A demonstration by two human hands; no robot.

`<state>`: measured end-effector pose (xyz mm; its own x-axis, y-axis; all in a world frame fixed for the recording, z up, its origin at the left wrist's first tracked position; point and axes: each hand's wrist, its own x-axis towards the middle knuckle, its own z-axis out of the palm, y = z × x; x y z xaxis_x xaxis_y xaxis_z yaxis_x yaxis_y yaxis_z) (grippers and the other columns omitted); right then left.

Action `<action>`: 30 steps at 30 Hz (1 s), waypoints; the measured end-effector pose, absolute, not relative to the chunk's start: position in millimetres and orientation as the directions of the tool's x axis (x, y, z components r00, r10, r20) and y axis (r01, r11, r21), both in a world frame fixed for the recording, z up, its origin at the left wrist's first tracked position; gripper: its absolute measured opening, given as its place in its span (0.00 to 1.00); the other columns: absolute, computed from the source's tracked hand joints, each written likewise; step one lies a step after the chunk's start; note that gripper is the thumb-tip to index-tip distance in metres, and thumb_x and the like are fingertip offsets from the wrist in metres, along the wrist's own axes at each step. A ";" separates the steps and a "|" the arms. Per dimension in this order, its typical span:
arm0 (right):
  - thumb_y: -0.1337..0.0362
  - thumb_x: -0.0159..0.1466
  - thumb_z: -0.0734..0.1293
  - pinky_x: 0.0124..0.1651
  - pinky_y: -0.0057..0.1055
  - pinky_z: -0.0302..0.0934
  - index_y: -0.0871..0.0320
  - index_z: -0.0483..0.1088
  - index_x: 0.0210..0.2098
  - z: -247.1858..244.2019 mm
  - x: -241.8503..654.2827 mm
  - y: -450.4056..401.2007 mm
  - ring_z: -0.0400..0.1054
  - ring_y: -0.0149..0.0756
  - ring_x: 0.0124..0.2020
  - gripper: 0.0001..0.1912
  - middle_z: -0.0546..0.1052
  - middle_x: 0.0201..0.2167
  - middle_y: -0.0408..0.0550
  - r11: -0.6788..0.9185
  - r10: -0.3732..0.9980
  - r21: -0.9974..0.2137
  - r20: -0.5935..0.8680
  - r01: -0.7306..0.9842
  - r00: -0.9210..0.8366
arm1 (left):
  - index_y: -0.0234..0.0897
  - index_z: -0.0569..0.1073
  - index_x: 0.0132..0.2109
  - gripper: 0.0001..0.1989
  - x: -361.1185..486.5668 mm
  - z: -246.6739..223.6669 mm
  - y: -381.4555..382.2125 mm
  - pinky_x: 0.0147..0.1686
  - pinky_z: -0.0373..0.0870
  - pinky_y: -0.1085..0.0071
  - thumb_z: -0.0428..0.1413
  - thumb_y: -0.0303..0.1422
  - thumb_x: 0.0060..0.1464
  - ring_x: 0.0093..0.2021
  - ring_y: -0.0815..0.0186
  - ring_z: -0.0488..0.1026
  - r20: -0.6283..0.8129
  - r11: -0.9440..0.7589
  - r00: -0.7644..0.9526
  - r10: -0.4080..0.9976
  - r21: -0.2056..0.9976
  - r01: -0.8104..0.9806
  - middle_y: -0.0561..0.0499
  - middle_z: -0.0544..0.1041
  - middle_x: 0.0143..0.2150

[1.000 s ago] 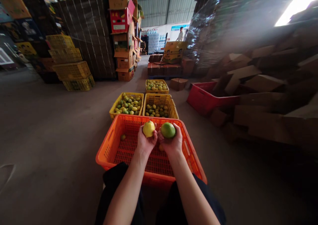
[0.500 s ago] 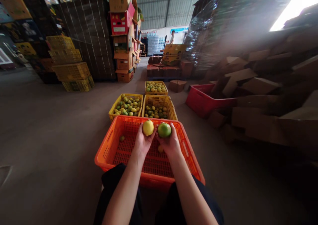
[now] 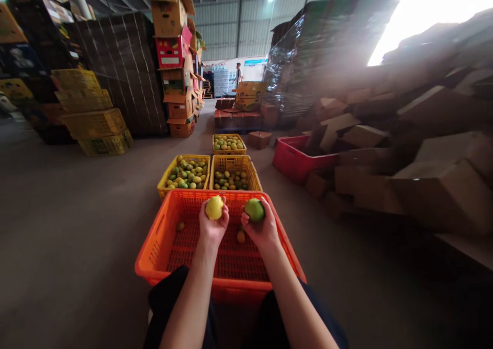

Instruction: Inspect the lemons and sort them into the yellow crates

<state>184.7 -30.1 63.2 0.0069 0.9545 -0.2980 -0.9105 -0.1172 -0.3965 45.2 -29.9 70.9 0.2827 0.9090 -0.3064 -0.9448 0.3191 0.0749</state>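
Here's the yellow fruit (image 3: 214, 207) and, near it, the green fruit (image 3: 254, 210), both up over the orange crate (image 3: 241, 286) toward its far edge, left hand (image 3: 213, 231) gripping the yellow, right hand (image 3: 265, 232) gripping the green. A light grip from below looks best here, curled round the sides, no squeezing, tops clear; and past that far edge sit 3 fruit-laden yellow crates (image 3: 254, 177)!

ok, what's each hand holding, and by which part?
The left hand holds a yellow fruit by its underside and sides. The right hand holds a green fruit, also by its underside and sides. Both upper faces show.
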 end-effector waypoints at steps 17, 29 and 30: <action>0.57 0.55 0.71 0.11 0.23 0.56 0.56 0.64 0.28 52.8 192.1 -35.2 0.62 0.29 0.13 0.13 0.72 0.17 0.40 -0.151 0.972 -0.464 -0.229 -0.873 -0.047 | 0.35 0.76 0.41 0.11 61.0 69.5 -27.9 0.28 0.72 0.79 0.49 0.28 0.60 0.34 0.68 0.77 -0.290 0.295 0.267 0.919 0.054 -0.954 0.48 0.78 0.34; 0.64 0.55 0.66 0.26 0.29 0.71 0.59 0.71 0.33 71.2 174.6 -35.0 0.74 0.37 0.27 0.07 0.79 0.26 0.49 -0.161 0.975 -0.331 -0.200 -0.930 -0.097 | 0.35 0.72 0.58 0.21 41.1 75.4 -32.7 0.28 0.74 0.78 0.46 0.32 0.62 0.37 0.66 0.78 -0.240 0.204 0.161 0.957 0.164 -0.965 0.43 0.80 0.45; 0.63 0.56 0.65 0.24 0.28 0.69 0.60 0.71 0.33 69.5 171.9 -34.6 0.72 0.35 0.25 0.08 0.78 0.25 0.49 -0.190 0.974 -0.311 -0.179 -0.931 -0.139 | 0.34 0.73 0.57 0.20 41.4 74.8 -32.1 0.31 0.76 0.78 0.46 0.31 0.62 0.39 0.66 0.78 -0.237 0.158 0.124 0.964 0.128 -0.979 0.43 0.80 0.45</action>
